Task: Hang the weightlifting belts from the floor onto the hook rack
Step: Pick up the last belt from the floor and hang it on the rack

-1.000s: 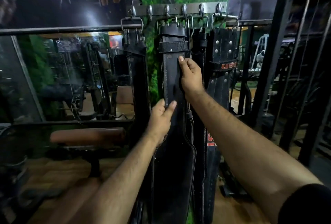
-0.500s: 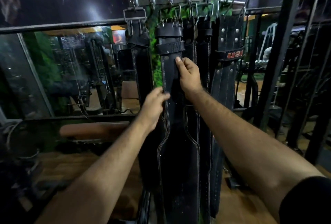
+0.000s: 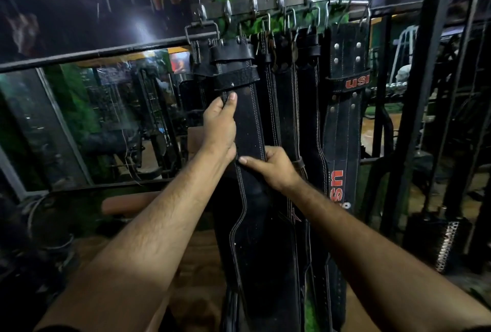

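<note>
A metal hook rack runs along the wall at the top. Several black leather weightlifting belts hang from it side by side. The front black belt with white stitching hangs in the middle. My left hand grips its left edge just under the strap loop. Lower down, my right hand pinches the same belt across its width. To the right hangs a belt with red USI lettering. An empty steel buckle hangs from the leftmost hook.
A dark horizontal bar crosses the wall left of the rack above glass panels. A padded bench stands low on the left. Black steel uprights rise on the right. The floor below is wooden.
My left hand has climbed up the belt's left edge to just under the loop. My right hand has dropped from the upper part to the belt's middle.
</note>
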The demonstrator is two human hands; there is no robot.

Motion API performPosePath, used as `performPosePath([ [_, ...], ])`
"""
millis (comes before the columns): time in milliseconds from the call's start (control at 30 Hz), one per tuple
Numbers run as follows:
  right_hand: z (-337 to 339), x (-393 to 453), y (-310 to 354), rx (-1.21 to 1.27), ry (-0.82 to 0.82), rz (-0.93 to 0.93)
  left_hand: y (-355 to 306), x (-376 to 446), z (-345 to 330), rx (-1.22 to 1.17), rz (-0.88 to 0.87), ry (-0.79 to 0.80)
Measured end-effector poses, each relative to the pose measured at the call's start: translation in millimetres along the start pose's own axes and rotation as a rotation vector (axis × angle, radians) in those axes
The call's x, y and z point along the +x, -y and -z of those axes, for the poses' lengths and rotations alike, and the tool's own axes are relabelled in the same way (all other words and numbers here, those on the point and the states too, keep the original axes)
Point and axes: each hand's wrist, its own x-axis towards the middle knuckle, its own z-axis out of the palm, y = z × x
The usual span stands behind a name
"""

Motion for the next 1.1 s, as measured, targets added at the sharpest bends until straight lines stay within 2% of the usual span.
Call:
performPosePath([
  [167,1,-12,-20,-0.202,0.148,-0.125,-6,16,3,0.037,0.001,-0.01],
  [300,9,9,16,-0.483,0.341,-0.201,1,42,13,0.058,-0.007,-0.029],
  [400,5,31,48,-0.395,0.3,-0.121,2,55,18,0.073,0.025,-0.068],
  [467,2,31,44,-0.323,0.248,-0.07,-10,53,16,0.072,0.023,-0.07],
  [633,9,-11,-16,-0.309,0.236,-0.259,-9,49,13,0.086,0.031,-0.045],
  [767,25,-23,-20,-0.503,0.405,-0.361,1,43,12,0.076,0.016,-0.048],
  [800,28,-23,-17,-0.533,0.404,-0.347,2,43,11,0.081,-0.001,-0.046],
  [867,31,-18,-7,-0.523,0.252,-0.235,4,41,8,0.085,-0.039,-0.028],
  [1033,32,33,59,-0.14,-0.247,0.004,21,25,-4,0.125,-0.096,-0.027],
  [1100,35,54,84,-0.074,-0.321,0.046,27,22,-6,0.13,-0.1,-0.039],
])
